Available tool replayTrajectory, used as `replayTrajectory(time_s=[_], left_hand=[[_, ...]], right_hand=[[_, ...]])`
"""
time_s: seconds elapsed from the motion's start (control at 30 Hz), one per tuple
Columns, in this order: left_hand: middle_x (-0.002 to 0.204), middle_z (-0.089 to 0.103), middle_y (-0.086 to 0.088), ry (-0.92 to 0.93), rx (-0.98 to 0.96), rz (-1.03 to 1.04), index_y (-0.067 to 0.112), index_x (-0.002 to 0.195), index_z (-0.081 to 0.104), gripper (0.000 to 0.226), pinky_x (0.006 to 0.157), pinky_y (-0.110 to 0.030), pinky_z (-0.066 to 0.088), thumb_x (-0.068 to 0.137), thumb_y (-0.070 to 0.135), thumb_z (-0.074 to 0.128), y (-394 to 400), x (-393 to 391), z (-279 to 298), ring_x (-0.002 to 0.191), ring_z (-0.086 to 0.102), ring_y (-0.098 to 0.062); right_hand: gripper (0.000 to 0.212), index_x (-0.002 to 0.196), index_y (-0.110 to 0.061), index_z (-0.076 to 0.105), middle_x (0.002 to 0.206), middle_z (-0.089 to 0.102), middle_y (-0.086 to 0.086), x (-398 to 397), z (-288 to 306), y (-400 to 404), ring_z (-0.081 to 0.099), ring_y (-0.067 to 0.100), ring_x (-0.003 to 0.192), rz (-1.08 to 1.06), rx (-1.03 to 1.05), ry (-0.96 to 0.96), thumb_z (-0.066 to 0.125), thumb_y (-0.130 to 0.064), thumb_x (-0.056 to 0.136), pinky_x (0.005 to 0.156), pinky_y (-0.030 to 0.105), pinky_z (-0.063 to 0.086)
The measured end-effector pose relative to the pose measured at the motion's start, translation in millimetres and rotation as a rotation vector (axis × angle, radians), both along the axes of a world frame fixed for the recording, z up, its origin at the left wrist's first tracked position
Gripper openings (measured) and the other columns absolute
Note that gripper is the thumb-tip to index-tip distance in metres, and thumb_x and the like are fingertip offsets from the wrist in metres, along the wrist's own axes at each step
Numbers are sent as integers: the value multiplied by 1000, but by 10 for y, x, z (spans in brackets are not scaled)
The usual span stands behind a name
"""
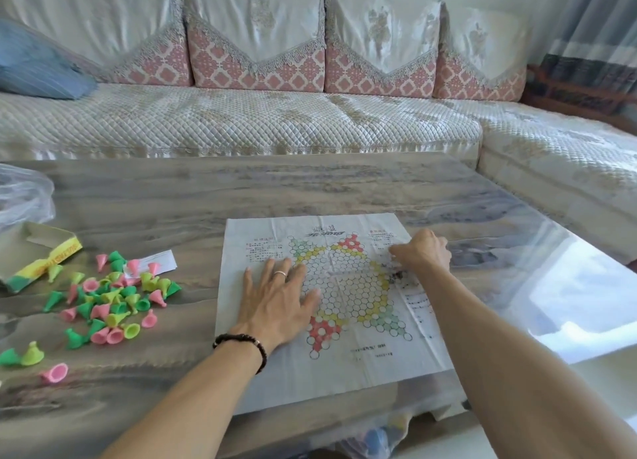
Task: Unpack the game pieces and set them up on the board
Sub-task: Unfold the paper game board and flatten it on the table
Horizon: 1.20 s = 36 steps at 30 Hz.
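My left hand lies flat, fingers spread, pinning the paper board near the surface's front edge; my right hand curls, knuckles pressing its far-right creases. Smooth outward before touching the pieces heaped left.

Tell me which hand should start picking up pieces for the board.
Left. The left hand lies flat on the board's left part, nearest the pieces scattered farther left. The right hand rests on the board's far right side.
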<state>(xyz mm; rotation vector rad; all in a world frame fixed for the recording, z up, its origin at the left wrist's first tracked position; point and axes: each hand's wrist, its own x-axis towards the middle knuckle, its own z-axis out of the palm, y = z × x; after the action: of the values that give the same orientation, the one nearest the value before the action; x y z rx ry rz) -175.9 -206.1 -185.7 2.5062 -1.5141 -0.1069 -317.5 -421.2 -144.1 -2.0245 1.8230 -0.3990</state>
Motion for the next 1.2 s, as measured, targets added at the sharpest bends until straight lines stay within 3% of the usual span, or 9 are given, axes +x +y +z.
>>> replayTrajectory(time_s=[0.17, 0.27, 0.33, 0.43, 0.63, 0.73, 0.83, 1.0, 1.2], left_hand=[[161, 6, -1, -9, 3, -7, 29, 152, 13, 69, 116, -55, -6, 92, 65, 14, -211, 32, -45, 148, -4, -24], [161, 5, -2, -17, -1, 1, 29, 152, 12, 71, 116, -56, -6, 92, 66, 12, -317, 65, -40, 148, -4, -25], [161, 5, -2, -29, -10, 5, 30, 152, 12, 71, 116, -56, -8, 91, 67, 11, -402, 82, -37, 148, -5, -25], [161, 5, -1, -33, -17, -4, 31, 151, 12, 72, 115, -56, -9, 90, 69, 9, -545, 114, -14, 148, -6, -25], [161, 5, 1, -14, 46, -34, 34, 152, 10, 84, 115, -57, -9, 81, 80, 10, -728, 133, 11, 148, -5, -24], [161, -5, 2, -5, 85, -41, 34, 152, 3, 93, 115, -58, -7, 75, 86, 11, -698, 93, -14, 147, -13, -24], [161, -9, 2, -10, 83, -35, 34, 152, 1, 93, 115, -58, -7, 75, 86, 10, -673, 69, -23, 146, -16, -24], [161, -7, 3, -32, 61, -20, 35, 152, 1, 91, 115, -57, -7, 77, 84, 11, -670, 37, -33, 147, -14, -23], [161, -7, 2, -18, 43, 14, 33, 152, -1, 94, 114, -58, -9, 74, 84, 8, -543, -69, -79, 147, -14, -24]], right_hand=[[40, 96, 0, 50, 81, 56, 14, 80, 142, -446, 58, 27, 80, -45, 223, -214, 80, -12, 73, 65, 35, 52], [30, 94, 1, 55, 88, 66, 15, 169, 108, -577, 62, 24, 76, -7, 267, -274, 76, -8, 77, 60, 33, 52], [12, 82, -4, 62, 81, 67, 11, 234, 58, -666, 64, 23, 72, 22, 214, -293, 72, -7, 78, 61, 31, 54], [10, 71, -5, 65, 73, 66, 9, 294, -2, -799, 61, 21, 62, 18, 129, -301, 68, -8, 80, 60, 30, 54], [8, 88, -5, 68, 89, 69, 13, 238, -55, -1016, 67, 27, 80, 14, 74, -202, 65, -9, 82, 76, 41, 59], [19, 96, -6, 64, 100, 68, 14, 148, -54, -997, 64, 29, 89, 73, -95, -5, 68, -18, 82, 82, 45, 56], [56, 132, -13, 48, 135, 50, 12, 138, -94, -714, 47, 29, 122, 291, -362, 145, 61, -45, 88, 102, 49, 42], [70, 152, -32, 17, 161, 10, -4, 115, -412, -36, 7, 16, 148, 793, -241, 202, 17, -68, 91, 118, 44, 7], [75, 154, -25, 5, 162, -6, 1, -113, -334, -51, -9, 21, 149, 550, -154, 393, 8, -65, 91, 116, 53, -8]])
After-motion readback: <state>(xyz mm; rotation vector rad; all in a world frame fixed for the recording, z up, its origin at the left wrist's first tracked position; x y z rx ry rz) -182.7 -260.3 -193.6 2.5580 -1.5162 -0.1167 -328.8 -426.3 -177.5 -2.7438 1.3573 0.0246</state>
